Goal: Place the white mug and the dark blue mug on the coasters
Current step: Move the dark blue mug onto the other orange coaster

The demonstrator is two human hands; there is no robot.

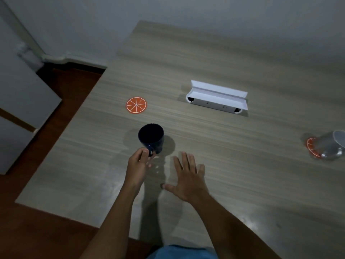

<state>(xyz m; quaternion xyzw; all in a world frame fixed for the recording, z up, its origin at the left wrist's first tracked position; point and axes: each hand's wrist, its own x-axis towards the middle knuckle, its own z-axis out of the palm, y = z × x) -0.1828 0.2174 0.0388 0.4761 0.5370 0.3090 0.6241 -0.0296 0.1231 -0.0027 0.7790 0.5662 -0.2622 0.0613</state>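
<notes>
The left hand point(139, 161) is closed round the handle of the dark blue mug point(151, 137), which stands upright on the table point(224, 165); the fingers are curled in, thumb on top. The right hand point(187, 176) is spread flat with fingers wide, low over the table beside the mug; nothing is held, and contact with the surface cannot be told. The free orange coaster point(136, 105) lies well beyond the mug, up and slightly left. The mug should probably be lifted clear rather than dragged, kept level, and lowered squarely onto the coaster's centre. At the far right edge the white mug point(330, 145) is seen already seated on a second coaster point(311, 146)
</notes>
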